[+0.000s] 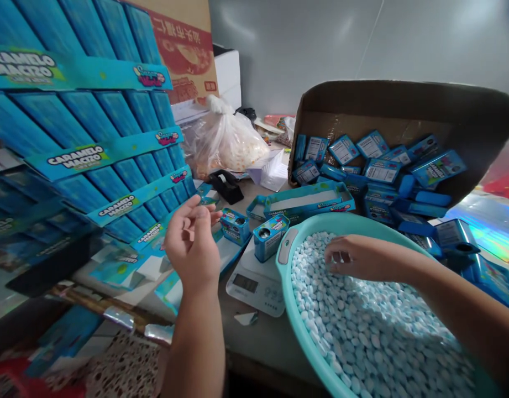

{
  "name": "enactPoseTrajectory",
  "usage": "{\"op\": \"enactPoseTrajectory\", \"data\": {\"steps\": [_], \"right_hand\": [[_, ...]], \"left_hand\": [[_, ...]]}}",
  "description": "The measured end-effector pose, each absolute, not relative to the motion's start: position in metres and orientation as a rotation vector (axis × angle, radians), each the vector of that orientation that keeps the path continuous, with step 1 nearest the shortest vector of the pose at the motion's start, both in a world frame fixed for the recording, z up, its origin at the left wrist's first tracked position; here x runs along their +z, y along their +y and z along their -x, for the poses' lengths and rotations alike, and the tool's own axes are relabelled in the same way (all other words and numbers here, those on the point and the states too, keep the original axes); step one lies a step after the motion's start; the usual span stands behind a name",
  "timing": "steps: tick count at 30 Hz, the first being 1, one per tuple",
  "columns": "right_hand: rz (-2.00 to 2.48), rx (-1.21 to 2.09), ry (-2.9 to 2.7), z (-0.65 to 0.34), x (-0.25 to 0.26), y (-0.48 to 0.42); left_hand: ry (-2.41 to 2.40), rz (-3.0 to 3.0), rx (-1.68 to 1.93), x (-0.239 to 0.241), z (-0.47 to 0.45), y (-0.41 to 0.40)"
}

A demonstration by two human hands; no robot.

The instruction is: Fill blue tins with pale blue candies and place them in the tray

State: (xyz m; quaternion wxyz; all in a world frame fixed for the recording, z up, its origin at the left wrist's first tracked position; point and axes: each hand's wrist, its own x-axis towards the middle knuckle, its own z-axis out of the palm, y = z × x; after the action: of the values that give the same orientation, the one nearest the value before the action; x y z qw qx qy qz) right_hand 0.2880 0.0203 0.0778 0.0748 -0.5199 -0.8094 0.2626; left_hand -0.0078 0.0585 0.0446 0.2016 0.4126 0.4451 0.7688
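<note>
My left hand [194, 243] is raised over the table, palm turned inward, with its fingers loosely bent and apart. Nothing shows in it. Just beyond its fingertips stands a small blue tin [235, 226]. Another blue tin [269, 237], with a round hole in its top, sits on a white kitchen scale [256, 287] whose digits I cannot read. In a turquoise basin [293, 315] full of pale blue and white candies [362, 337], my right hand [341, 254] has its fingers curled down into the pile. Its fingertips are partly hidden.
Stacked display trays of blue tins [88, 160] rise at the left. Behind the basin, a cardboard box [403, 102] lies with many tins spilling from it. An opened tray [308, 202], a black tape dispenser [226, 187] and a tied plastic bag [229, 138] are further back.
</note>
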Motion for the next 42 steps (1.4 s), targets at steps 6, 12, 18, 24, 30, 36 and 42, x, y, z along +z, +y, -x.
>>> {"op": "enactPoseTrajectory", "data": {"steps": [6, 12, 18, 24, 30, 36, 42], "right_hand": [[1.54, 0.715, -2.421, -0.257, 0.076, -0.012], [1.599, 0.757, -2.544, -0.246, 0.054, -0.012], [1.689, 0.694, -2.559, -0.262, 0.066, 0.006], [1.56, 0.79, -2.238, -0.269, 0.062, 0.014], [1.268, 1.453, -1.352, -0.249, 0.07, 0.017], [0.741, 2.082, -0.445, -0.231, 0.084, 0.012], [0.674, 2.036, -0.249, -0.236, 0.084, 0.015]], "left_hand": [[1.238, -1.176, 2.113, 0.041, 0.004, 0.061], [1.249, -1.32, 1.846, 0.04, 0.001, 0.057], [1.285, -1.724, 1.159, 0.035, 0.001, 0.05], [1.461, -1.758, 1.047, 0.032, -0.003, 0.054], [1.518, -1.626, 1.443, 0.04, -0.023, 0.044], [0.827, -2.954, 1.315, 0.069, -0.052, 0.031], [0.817, -3.278, 1.312, 0.071, -0.074, 0.034]]}}
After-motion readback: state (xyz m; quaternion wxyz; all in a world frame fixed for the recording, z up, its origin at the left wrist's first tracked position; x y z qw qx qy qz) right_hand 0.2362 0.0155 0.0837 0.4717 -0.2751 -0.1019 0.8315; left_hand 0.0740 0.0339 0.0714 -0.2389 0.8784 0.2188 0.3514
